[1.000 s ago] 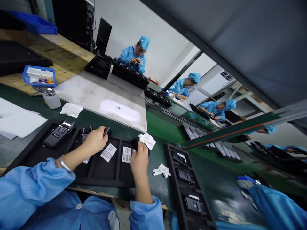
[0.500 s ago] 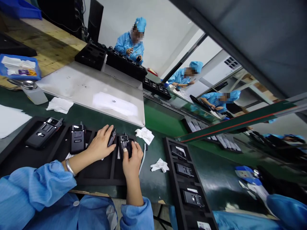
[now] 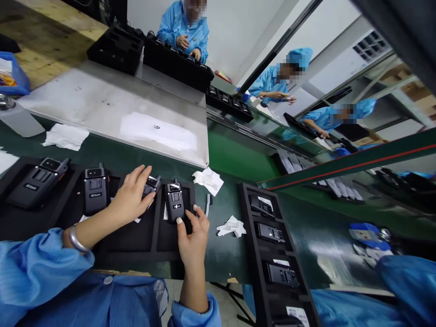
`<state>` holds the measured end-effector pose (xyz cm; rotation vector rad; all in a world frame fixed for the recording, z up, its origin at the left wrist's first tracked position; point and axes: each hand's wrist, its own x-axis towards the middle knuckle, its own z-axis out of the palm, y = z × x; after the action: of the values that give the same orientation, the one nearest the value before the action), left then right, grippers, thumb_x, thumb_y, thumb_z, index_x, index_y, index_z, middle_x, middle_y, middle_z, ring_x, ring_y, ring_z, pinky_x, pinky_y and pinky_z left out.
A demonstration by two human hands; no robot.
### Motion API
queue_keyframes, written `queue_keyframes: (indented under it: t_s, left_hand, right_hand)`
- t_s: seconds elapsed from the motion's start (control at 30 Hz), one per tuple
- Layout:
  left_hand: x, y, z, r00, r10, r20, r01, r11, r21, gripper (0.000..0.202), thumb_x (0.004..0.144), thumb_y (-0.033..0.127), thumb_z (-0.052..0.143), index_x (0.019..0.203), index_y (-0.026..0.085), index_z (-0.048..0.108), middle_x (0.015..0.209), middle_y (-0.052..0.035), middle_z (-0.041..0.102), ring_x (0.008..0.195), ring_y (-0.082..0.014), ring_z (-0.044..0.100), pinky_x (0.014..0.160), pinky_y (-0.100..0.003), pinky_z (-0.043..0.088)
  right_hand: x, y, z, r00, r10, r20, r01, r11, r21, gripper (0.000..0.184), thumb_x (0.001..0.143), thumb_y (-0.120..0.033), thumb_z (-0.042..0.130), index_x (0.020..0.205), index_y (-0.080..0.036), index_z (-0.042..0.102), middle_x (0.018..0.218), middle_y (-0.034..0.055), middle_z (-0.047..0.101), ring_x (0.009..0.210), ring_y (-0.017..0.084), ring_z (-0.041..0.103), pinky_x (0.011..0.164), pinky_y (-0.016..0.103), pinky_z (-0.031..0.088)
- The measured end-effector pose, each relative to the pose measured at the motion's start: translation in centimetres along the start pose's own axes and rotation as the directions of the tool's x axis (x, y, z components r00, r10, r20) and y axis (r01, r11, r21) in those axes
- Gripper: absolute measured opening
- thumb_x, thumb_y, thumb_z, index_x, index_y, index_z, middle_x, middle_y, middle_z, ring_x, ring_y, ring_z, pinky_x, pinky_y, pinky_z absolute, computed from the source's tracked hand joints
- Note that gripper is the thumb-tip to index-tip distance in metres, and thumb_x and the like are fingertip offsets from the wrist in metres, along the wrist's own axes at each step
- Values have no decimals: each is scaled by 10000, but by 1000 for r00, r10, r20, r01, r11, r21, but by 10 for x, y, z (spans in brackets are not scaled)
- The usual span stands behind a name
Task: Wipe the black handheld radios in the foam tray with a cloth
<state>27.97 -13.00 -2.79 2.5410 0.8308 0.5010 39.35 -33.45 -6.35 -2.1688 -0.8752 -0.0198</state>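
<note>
A black tray (image 3: 136, 245) with compartments lies in front of me, holding several black two-way radios. My left hand (image 3: 134, 197) is over a middle compartment, its thumb and fingers around a tilted two-way radio (image 3: 151, 185) that the palm partly hides. In the rightmost compartment another radio (image 3: 175, 202) lies with its label side up. Beside its lower end, my right hand (image 3: 193, 231) has its fingers apart, the thumb tip at the radio's edge. Further left are a radio with a Riton label (image 3: 96, 195) and the leftmost radio (image 3: 37, 184).
Crumpled white wipes (image 3: 208, 180) and a white strip (image 3: 207, 205) lie right of the tray. A second tray (image 3: 254, 245) of devices stands further right. At left are a plastic bottle (image 3: 22, 120) and a blue bin (image 3: 20, 77). Co-workers in blue sit beyond and at right.
My right hand has let go of the rightmost radio and drawn back to its lower edge. The radio in my left hand has turned, showing more of its face. The view has shifted.
</note>
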Motion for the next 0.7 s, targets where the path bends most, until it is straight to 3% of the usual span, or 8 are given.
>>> queue_keyframes:
  t_s: [0.13,0.23,0.33,0.53,0.7]
  left_hand:
    - [-30,-16,-26,989,135,-62,-136,991,-6,447,979,326,490,1389,149,507,1369,-147,531,1261,-296,511,1075,-456,437]
    - [-62,-22,-39,970,240,-33,-235,965,112,330,989,248,487,1286,168,605,1075,-93,630,996,-231,606,907,-370,504]
    - [-82,-22,-35,956,288,52,-291,918,270,349,981,257,521,1309,183,616,921,-71,624,840,-218,597,724,-322,497]
    - [-86,-16,-24,961,211,181,-269,867,420,425,950,362,600,1356,236,608,882,-63,606,808,-229,570,656,-315,469]
    - [-98,-21,-39,984,144,110,-179,858,481,486,933,412,618,1353,168,615,955,-98,611,844,-240,564,680,-333,485]
  right_hand:
    - [-1,4,-2,999,-32,-27,32,999,-2,283,916,-369,621,1101,-179,716,1341,162,569,1254,303,511,1026,518,447]
    - [0,5,-2,998,-56,-37,56,998,2,247,922,-366,616,1045,-184,728,1323,159,582,1234,298,527,1011,510,455]
    - [1,6,-1,996,-72,-53,72,997,5,221,929,-358,609,996,-190,735,1296,152,597,1211,292,545,1000,499,456]
    - [1,7,1,992,-103,-69,102,994,-30,253,940,-380,590,978,-180,740,1276,158,616,1165,288,575,971,478,462]
    - [1,11,3,992,-96,-83,94,995,-24,311,933,-442,587,953,-178,750,1245,160,637,1136,296,601,975,486,458]
